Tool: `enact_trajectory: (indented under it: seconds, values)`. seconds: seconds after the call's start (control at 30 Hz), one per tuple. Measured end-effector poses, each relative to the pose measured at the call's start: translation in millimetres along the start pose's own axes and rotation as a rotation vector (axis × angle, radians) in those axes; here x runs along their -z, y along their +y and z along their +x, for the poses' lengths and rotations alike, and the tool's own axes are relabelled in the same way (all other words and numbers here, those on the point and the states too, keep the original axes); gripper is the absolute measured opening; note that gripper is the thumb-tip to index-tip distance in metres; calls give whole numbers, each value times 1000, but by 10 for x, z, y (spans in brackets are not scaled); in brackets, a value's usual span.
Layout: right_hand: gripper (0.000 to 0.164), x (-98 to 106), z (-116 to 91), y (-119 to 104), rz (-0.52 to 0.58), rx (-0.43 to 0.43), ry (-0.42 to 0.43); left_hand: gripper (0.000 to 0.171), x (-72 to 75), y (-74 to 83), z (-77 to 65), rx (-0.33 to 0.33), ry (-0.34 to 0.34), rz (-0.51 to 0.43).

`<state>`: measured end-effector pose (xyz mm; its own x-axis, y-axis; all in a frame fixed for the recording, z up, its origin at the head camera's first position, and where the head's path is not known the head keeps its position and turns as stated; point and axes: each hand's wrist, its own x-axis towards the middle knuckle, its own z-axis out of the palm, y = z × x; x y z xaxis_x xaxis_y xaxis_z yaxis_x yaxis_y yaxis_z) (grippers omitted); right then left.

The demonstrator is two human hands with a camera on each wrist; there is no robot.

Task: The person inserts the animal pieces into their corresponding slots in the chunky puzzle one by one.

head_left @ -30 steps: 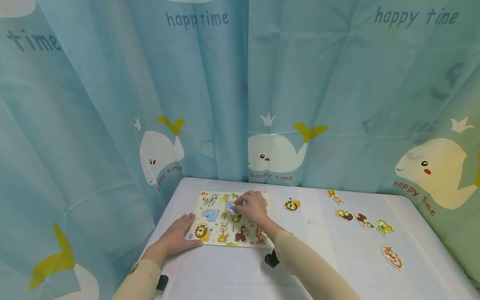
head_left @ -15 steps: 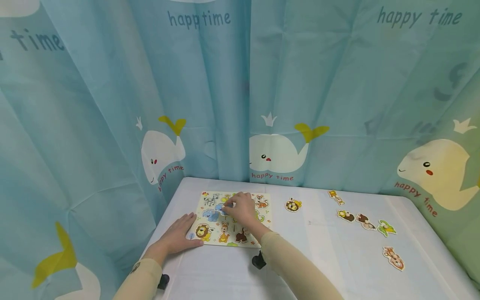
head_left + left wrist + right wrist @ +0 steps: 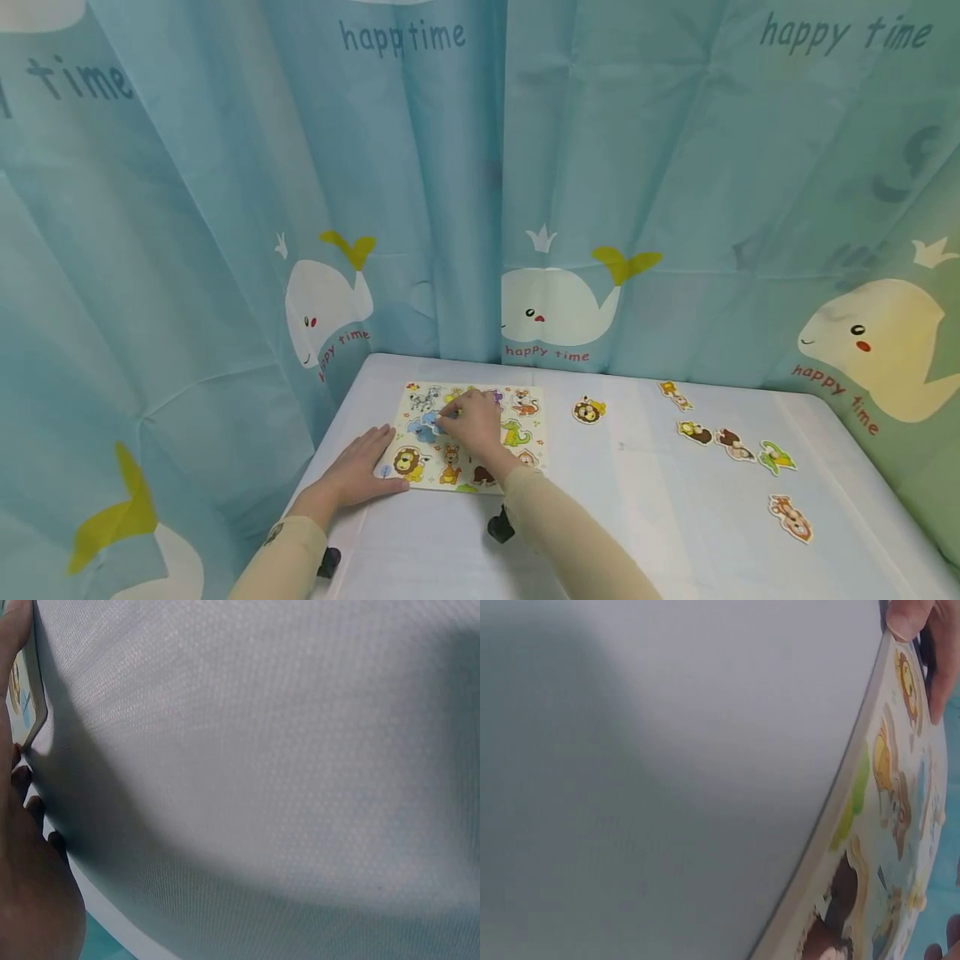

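In the head view, a cream animal puzzle board lies on the table. My left hand rests at its left edge, thumb on the near corner and fingers stretched along the side. My right hand pinches a blue elephant puzzle piece over the board's left middle, overlapping the printed blue elephant. Whether the piece touches the board cannot be told. The left wrist view shows part of the left hand beside the board corner. In the right wrist view, the board's near rim shows, with right fingertips at the lower right.
A lion piece lies right of the board. Farther right are an orange animal piece, a hedgehog-like piece, a brown animal piece, a green crocodile piece and an orange-brown piece. A whale-print curtain hangs behind the table.
My right hand has moved left across the board with the elephant piece, from the upper middle toward the printed elephant. The left hand has stayed at the board's left edge.
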<state>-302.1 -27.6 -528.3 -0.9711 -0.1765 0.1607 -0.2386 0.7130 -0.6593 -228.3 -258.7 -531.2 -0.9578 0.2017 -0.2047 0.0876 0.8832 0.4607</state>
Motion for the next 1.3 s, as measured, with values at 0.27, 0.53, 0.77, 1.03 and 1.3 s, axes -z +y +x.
enact_trajectory:
  seconds: [0.27, 0.53, 0.77, 1.03, 1.3]
  values:
    - [12, -140, 22, -25, -51, -33, -6, 112, -30, -39, 47, 13, -2, 8]
    - [12, -251, 13, -56, -64, -52, -1, 112, -48, -56, 69, 11, 8, 13]
    - [13, -287, -10, -94, -90, -47, -6, 112, -46, -44, 47, 6, 4, 9]
    - [15, -345, -25, -112, -107, -54, -8, 110, -52, -56, 31, -8, 12, 1]
    - [15, -393, -12, -111, -118, -61, -1, 110, -41, -41, 20, -3, 7, -3]
